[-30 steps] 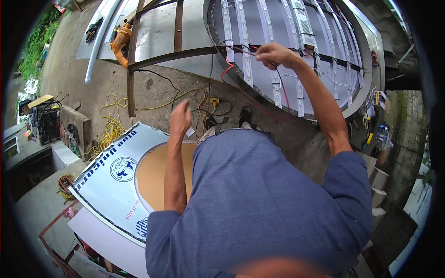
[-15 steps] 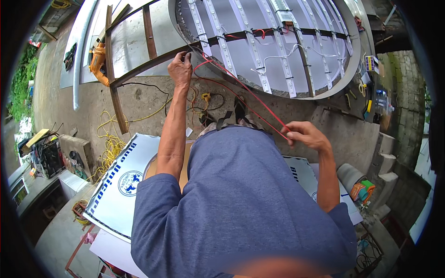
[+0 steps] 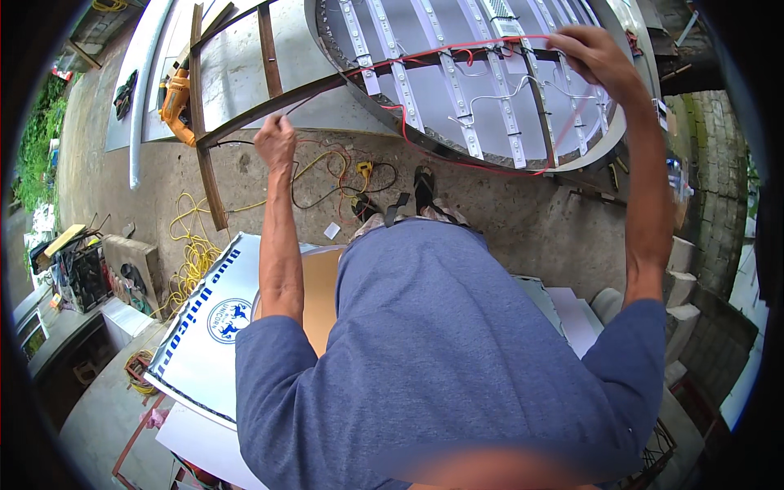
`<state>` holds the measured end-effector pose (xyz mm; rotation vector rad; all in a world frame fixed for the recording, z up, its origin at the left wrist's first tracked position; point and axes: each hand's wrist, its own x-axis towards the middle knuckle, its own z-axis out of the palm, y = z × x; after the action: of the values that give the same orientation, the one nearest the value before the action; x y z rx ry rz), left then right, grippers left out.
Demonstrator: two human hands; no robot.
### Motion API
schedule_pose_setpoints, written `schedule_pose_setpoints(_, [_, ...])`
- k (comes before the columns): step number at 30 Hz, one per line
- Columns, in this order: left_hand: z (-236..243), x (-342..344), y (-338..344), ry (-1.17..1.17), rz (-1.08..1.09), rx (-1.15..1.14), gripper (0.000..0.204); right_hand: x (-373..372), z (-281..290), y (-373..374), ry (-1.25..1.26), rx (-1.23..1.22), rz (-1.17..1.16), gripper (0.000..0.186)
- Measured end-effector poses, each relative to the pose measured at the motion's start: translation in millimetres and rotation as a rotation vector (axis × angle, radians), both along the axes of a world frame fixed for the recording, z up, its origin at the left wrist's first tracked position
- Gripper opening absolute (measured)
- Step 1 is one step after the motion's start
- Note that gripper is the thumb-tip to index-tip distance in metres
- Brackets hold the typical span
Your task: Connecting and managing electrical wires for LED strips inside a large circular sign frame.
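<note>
Two hands (image 3: 590,57) | right: red wire (image 3: 529,37) | white board (image 3: 200,359): blue lettering (image 3: 199,302), round emblem (image 3: 229,320)

Blocked across the round frame (image 3: 606,152), left edge to right, by the red wire (image 3: 490,41) stretched to the right hand (image 3: 590,51). Passable only in narrow lanes between LED strips (image 3: 453,90), snagged midway by white wires (image 3: 490,97). Open over the concrete floor (image 3: 523,224) off the frame's near edge, beyond the slack red strand (image 3: 490,168). Barred ahead of the left hand (image 3: 276,140) by a thin dark wire (image 3: 302,102) and brown steel bars (image 3: 269,57).
</note>
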<state>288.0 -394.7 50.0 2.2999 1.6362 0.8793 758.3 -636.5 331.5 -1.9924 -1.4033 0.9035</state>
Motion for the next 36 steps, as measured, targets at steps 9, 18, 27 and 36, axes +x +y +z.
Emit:
schedule_pose_setpoints(9, [24.2, -167.8, -71.8, 0.132, 0.345, -0.050, 0.017, -46.6, -122.3, 177.2, 0.125, -0.185, 0.354, 0.026])
schedule_pose_setpoints(18, [29.6, -242.1, -212.0, 0.248, 0.583, -0.181, 0.020, -115.7, -191.9, 247.4, 0.100, -0.355, 0.495, 0.017])
schedule_pose_setpoints(27, [-10.8, -193.6, -266.9, 0.640, 0.637, -1.061, 0.020, -116.1, -186.5, 155.1, 0.954, -0.451, 0.198, 0.018])
schedule_pose_setpoints(36, [-15.2, 63.5, -58.5, -0.410, -0.135, -0.364, 0.042, -153.5, -148.7, -26.4, 0.903, -0.180, -0.008, 0.030])
